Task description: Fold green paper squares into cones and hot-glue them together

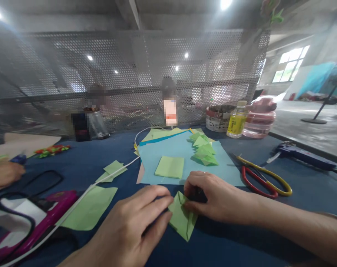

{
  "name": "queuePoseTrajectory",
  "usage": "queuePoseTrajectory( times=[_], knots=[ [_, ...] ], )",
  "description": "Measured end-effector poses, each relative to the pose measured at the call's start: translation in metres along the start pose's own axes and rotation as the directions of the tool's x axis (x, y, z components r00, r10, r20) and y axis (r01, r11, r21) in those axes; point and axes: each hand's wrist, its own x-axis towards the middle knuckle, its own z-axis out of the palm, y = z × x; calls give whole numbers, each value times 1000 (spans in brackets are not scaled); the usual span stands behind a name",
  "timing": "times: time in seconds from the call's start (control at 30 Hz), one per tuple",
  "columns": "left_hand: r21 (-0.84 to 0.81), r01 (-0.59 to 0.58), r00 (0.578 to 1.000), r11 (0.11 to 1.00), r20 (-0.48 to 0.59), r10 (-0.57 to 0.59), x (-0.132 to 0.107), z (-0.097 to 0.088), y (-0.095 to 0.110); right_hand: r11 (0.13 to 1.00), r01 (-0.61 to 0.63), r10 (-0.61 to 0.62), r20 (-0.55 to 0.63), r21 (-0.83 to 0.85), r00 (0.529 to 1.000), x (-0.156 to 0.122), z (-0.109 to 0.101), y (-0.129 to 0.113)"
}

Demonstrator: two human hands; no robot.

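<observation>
Left hand (132,226): enters from 7 o'clock. Grip nearly closed; the fingers (159,198) lie close together and meet the thumb at the left edge of the paper (182,220), which they touch.

Right hand (215,198): enters from 4 o'clock. Grip closed, fingers curled knuckles-up, their tips pinching the upper edge of the paper. The fingertips are partly in shadow; how far the thumb reaches under cannot be told.

Paper: a green, folded, pointed piece, lying on the blue bench (268,230) between the two hands, at the lower middle of the view. Its point faces 6 o'clock.

Surroundings, read from the paper:
- 12 o'clock, just beyond the hands: a blue sheet (226,172) lying flat. On it rest a folded green square (169,167) and, toward 1 o'clock, a stack (204,152) of folded green pieces.
- 2 o'clock: scissors (264,180) with red and yellow handles, blades shut, lying just beside the blue sheet.
- 2 o'clock, farther out: a blue glue gun (304,155).
- 1 o'clock, at the far edge: a basket (218,118), a yellow bottle (236,120) and a pink jar (260,118), standing close together.
- 9 o'clock: a loose green sheet (90,209), crossed by a white cord (109,172).
- 9 o'clock, farther out: a pink gun (46,215) and black scissors (43,181).
- 10 o'clock, at the frame edge: another person's hand (4,172), well apart from the paper.
</observation>
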Motion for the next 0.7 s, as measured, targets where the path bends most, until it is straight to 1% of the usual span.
queuePoseTrajectory(
  times=[0.07,0.1,0.17,0.2,0.27,0.33,0.4,0.47,0.5,0.57,0.63,0.7],
  knots=[
    [19,112,994,993,9,-113,1,-1,0,997,-15,15,9,78,1000,1,1,2],
    [21,151,988,988,22,-151,2,-1,0,993,-15,14,8,119,1000,1,2,2],
    [-2,189,981,982,53,-188,4,-1,2,984,17,-14,-21,179,1000,0,2,3],
    [-24,185,981,982,58,-183,4,-1,3,981,53,-44,-52,189,998,-1,2,2],
    [-71,152,988,986,32,-150,5,-1,4,975,150,-127,-146,164,981,-2,2,0],
    [-97,104,994,990,-15,-105,5,-2,4,959,264,-235,-229,107,945,-4,2,-2],
    [-99,57,997,993,-49,-62,5,-2,4,930,365,-338,-277,50,899,-6,2,-5],
    [-79,9,998,997,-69,-15,5,-2,3,899,437,-415,-288,13,863,-7,1,-6],
    [-67,-14,997,998,-79,8,6,-2,2,889,457,-437,-284,6,853,-7,1,-7],
    [-46,-50,994,998,-98,45,6,-2,1,881,473,-454,-266,8,850,-8,0,-7],
    [-27,-73,990,997,-119,70,6,-3,2,878,479,-461,-252,14,851,-8,0,-7],
    [-4,-90,987,996,-136,89,6,-5,3,869,494,-475,-259,13,841,-9,-1,-7]
  ],
)
